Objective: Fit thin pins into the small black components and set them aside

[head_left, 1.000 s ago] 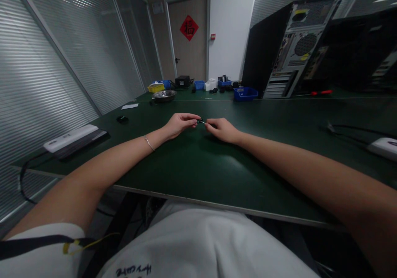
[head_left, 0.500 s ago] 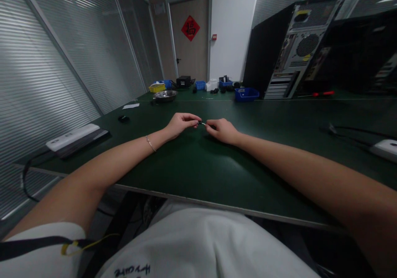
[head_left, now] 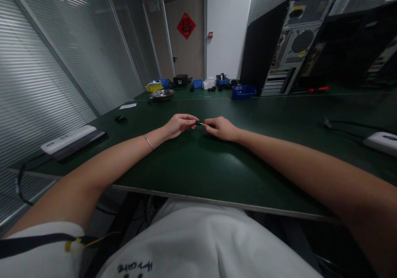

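My left hand (head_left: 180, 125) is closed in a pinch on a small dark part (head_left: 197, 122), whose kind is too small to make out. From the right, my right hand (head_left: 222, 129) pinches a thin shiny metal piece (head_left: 201, 124), also too small to name. The metal piece meets the dark part in the narrow gap between my fingertips; whether it goes into it, I cannot tell. Both hands are low over the green table (head_left: 186, 166), around its middle.
A metal bowl (head_left: 163, 95), a yellow bin (head_left: 154, 87) and a blue bin (head_left: 244, 91) stand toward the back. At right is a computer tower (head_left: 269, 46). White-topped devices (head_left: 70, 139) with cables lie at both sides. A small black object (head_left: 120, 119) sits at left.
The whole view has shifted slightly left with my head. Both hands keep their pinches, and the small parts stay together between them.
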Demonstrator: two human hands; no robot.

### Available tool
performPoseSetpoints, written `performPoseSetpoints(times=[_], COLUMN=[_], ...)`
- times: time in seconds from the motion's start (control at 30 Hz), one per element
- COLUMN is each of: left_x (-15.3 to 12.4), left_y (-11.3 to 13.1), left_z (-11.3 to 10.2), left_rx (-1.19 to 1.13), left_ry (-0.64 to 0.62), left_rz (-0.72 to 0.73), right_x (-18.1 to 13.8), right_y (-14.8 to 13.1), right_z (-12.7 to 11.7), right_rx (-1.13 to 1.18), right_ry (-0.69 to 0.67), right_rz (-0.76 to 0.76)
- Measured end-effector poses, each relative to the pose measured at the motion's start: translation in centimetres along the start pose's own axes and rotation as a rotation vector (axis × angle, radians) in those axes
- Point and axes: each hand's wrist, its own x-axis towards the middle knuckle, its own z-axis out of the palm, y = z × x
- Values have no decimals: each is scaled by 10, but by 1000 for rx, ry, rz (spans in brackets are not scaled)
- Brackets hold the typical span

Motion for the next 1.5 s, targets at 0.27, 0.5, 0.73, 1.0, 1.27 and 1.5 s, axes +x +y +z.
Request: performPoseSetpoints(times=[0.27, 0.5, 0.73, 1.0, 1.27, 1.5], left_x=[1, 1, 0, -9, 2, 7], left_y=[-4, -6, -5, 6, 2, -2], left_z=[4, 6, 6, 9, -3, -16], left_rx=[-24, 28, 210, 475, 166, -150], left_ry=[19, -37, -110, -222, -17, 70], left_rz=[34, 89, 203, 232, 135, 39], right_x=[0, -2, -3, 0, 4, 7], right_y=[-4, -4, 3, 3, 4, 4], right_z=[2, -1, 0, 2, -3, -15], right_rx=[-70, -37, 92, 159, 310, 340], right_ry=[43, 7, 64, 175, -22, -328], right_rz=[43, 15, -24, -20, 11, 4])
